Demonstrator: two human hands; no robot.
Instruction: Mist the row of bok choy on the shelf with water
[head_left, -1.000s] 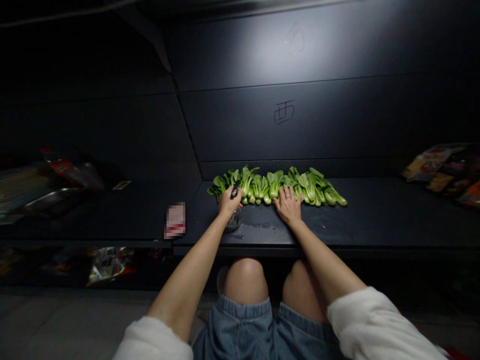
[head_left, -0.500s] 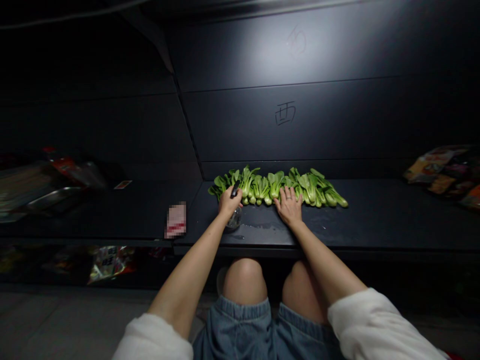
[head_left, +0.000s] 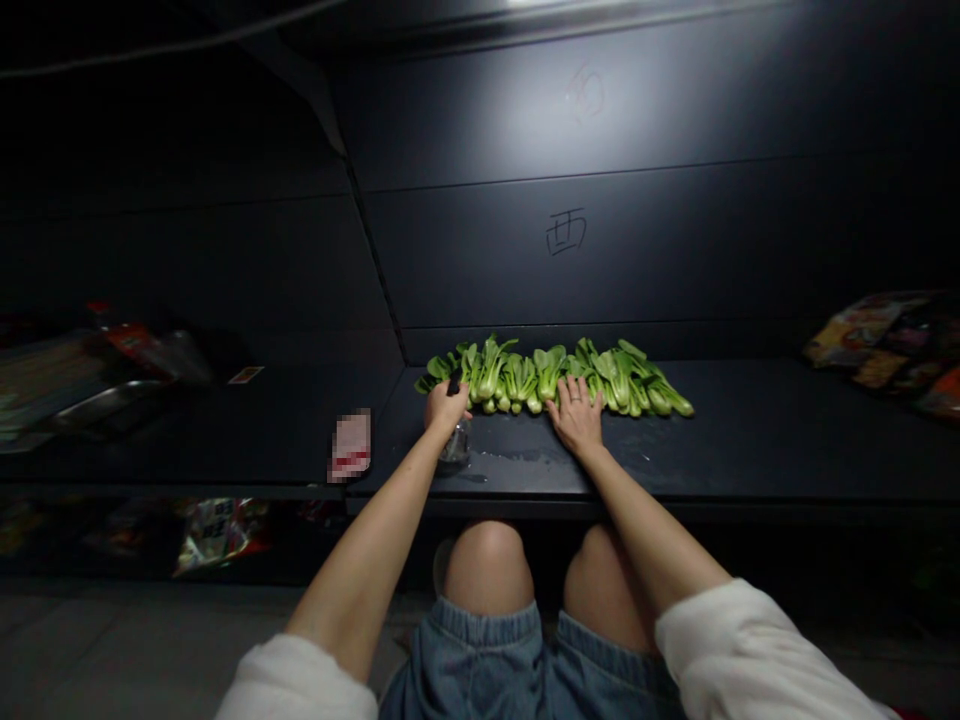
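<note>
Along the back of the dark shelf [head_left: 750, 440] lies a row of bok choy [head_left: 551, 375], green leaves toward the wall and pale stems toward me. My left hand [head_left: 445, 407] is wrapped round the top of a clear spray bottle [head_left: 455, 445] with a black nozzle, at the row's left end. Under that hand the bottle's body shows in part. My right hand [head_left: 577, 415] lies flat with fingers spread, its fingertips touching the stems near the middle of the row. Wet patches [head_left: 517, 455] mark the shelf in front of the vegetables.
A blurred-out pinkish card [head_left: 350, 446] is near the shelf's front edge at left. Further left are a metal tray [head_left: 112, 400] and packages. Colourful bags [head_left: 870, 340] lie at the far right. Below the left shelf is a shiny snack packet [head_left: 214, 535]. A dark panel wall stands behind.
My left hand has moved a little to the left with the spray bottle. My right hand stays on the bok choy. The view has shifted slightly.
</note>
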